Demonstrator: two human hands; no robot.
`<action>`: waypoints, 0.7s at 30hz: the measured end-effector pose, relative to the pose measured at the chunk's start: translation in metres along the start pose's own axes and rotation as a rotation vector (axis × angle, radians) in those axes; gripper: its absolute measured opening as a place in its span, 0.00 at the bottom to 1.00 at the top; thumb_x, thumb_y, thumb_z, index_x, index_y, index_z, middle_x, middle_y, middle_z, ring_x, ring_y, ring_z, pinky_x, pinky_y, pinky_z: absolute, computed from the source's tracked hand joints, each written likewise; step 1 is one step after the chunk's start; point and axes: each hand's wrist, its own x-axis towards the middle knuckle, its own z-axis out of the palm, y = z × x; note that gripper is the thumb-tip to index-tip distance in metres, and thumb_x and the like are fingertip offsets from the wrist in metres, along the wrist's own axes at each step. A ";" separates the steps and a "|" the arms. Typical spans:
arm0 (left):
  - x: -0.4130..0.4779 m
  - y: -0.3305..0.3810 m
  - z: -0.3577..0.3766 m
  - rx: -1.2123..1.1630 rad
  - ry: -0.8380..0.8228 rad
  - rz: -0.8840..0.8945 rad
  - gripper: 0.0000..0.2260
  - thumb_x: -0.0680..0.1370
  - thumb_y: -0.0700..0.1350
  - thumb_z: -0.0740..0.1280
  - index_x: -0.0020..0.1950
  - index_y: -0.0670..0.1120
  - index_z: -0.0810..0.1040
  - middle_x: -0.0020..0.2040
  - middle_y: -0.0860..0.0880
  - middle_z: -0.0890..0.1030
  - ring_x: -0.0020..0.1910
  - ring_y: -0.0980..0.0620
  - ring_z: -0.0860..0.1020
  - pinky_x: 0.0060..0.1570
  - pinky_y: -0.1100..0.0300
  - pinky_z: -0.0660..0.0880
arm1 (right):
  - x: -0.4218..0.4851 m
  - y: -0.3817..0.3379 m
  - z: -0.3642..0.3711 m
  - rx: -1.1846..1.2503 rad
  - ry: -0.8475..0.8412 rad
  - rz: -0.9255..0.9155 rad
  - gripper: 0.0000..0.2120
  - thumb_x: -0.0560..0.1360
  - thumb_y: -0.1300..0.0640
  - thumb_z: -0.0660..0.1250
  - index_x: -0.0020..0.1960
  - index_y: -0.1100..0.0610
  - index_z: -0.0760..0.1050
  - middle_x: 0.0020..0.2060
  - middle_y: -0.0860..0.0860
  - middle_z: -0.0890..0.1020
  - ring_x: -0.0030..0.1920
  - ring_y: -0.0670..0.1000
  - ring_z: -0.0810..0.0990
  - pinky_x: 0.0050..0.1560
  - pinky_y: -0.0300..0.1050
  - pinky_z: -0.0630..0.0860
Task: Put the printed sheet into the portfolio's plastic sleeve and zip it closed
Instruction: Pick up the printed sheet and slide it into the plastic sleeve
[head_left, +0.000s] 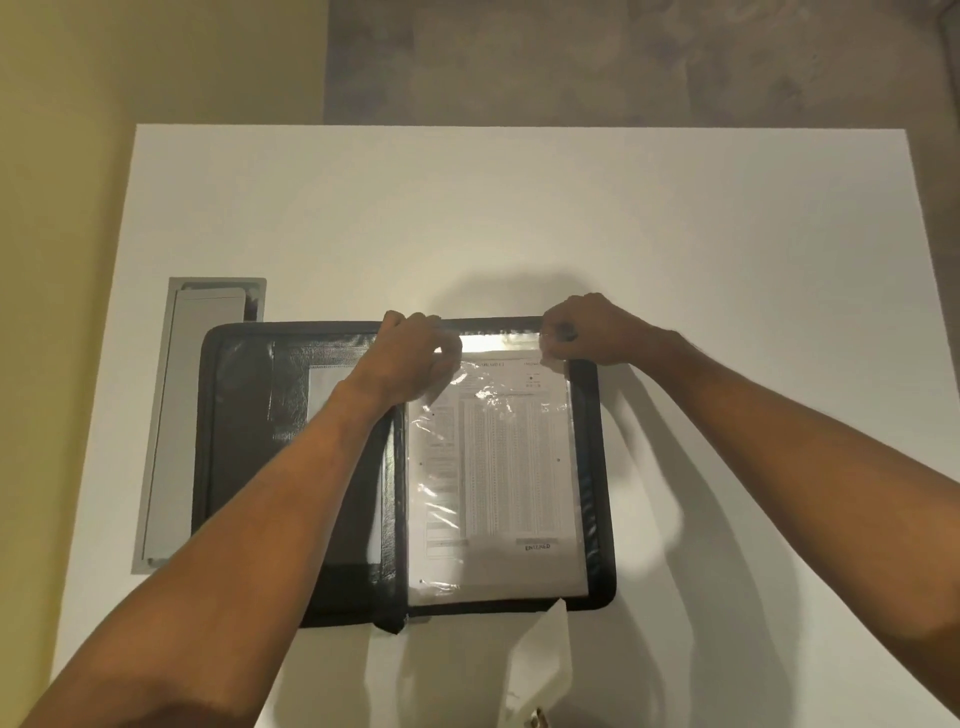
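Black zip portfolio (244, 415) lies open flat on the white tabletop (519, 208), nearer its left edge. The spine runs front to back.

Printed sheet (498, 467) sits on the right half under the plastic sleeve (434, 491). Glare and wrinkles obscure the print, and only the word "ENTERED" near the bottom is legible. The header line is partly covered by the hands.

Left hand (415, 358): at the sleeve's top edge beside the spine, fingers curled and pinching the plastic. The fingertips are motion-blurred.

Right hand (587, 332): at the sleeve's top right corner, thumb and fingers pinching the edge.

A paler insert on the left half is mostly hidden by the left forearm.

Grey recessed panel (182, 415) lies along the tabletop's left edge, partly under the portfolio. A translucent plastic piece (540, 670) sits at the near edge, cut off by the frame and not identifiable.
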 end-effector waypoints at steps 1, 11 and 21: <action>0.001 0.001 -0.003 -0.007 -0.002 -0.001 0.09 0.82 0.48 0.65 0.48 0.52 0.84 0.50 0.54 0.83 0.51 0.50 0.79 0.58 0.54 0.61 | 0.000 0.000 -0.001 0.009 0.004 0.007 0.05 0.74 0.56 0.73 0.43 0.58 0.81 0.40 0.54 0.84 0.43 0.56 0.80 0.42 0.42 0.69; 0.016 0.002 -0.017 -0.007 -0.088 -0.005 0.09 0.85 0.49 0.63 0.51 0.51 0.81 0.31 0.58 0.77 0.36 0.48 0.76 0.64 0.45 0.70 | -0.005 -0.001 -0.002 0.030 -0.006 0.015 0.05 0.78 0.55 0.72 0.46 0.57 0.81 0.42 0.52 0.84 0.46 0.57 0.81 0.52 0.50 0.74; 0.026 0.018 -0.026 0.141 -0.217 -0.094 0.10 0.85 0.45 0.63 0.60 0.46 0.83 0.57 0.47 0.85 0.61 0.43 0.80 0.61 0.52 0.63 | -0.010 -0.016 0.003 -0.164 0.062 0.256 0.08 0.76 0.51 0.72 0.40 0.52 0.81 0.40 0.48 0.78 0.50 0.55 0.79 0.61 0.52 0.69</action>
